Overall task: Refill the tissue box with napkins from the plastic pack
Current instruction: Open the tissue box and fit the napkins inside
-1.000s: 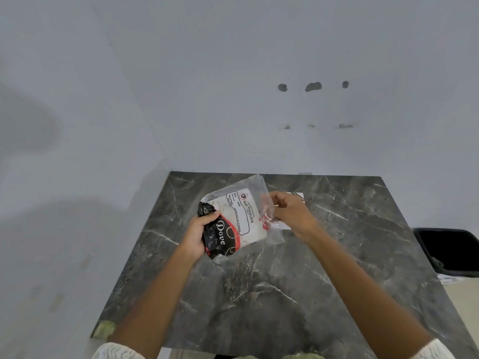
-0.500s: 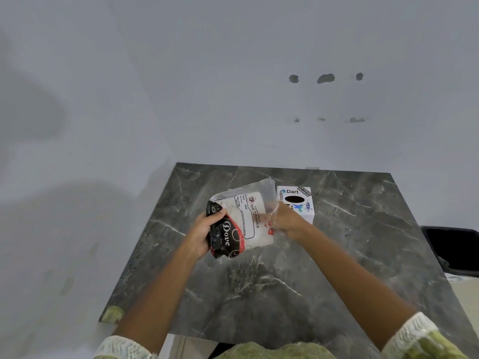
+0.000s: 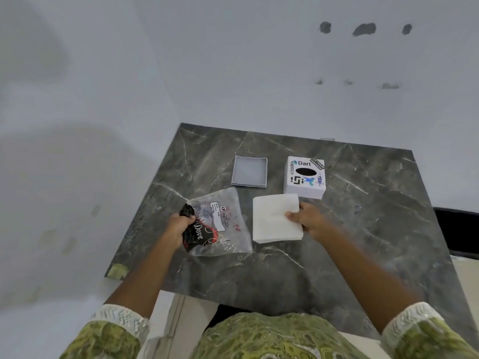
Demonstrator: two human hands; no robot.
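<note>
My left hand [image 3: 178,226] grips the black end of the clear plastic pack [image 3: 220,224], which lies flattened on the dark marble table [image 3: 363,229]. A stack of white napkins [image 3: 274,218] sits out of the pack, just to its right, with my right hand [image 3: 308,220] pinching its right edge. Behind the napkins stands the white tissue box [image 3: 304,177], stickers on it and its dark oval slot facing up. A grey square lid or tray [image 3: 249,171] lies to the left of the box.
White walls close in behind and to the left of the table. A black bin [image 3: 458,231] sits off the table's right edge. The table's near left corner [image 3: 118,270] has a yellowish chipped patch.
The napkin stack has come out of the pack and now rests on the table in my right hand. The pack has dropped flat in my left hand. The grey lid has come into view.
</note>
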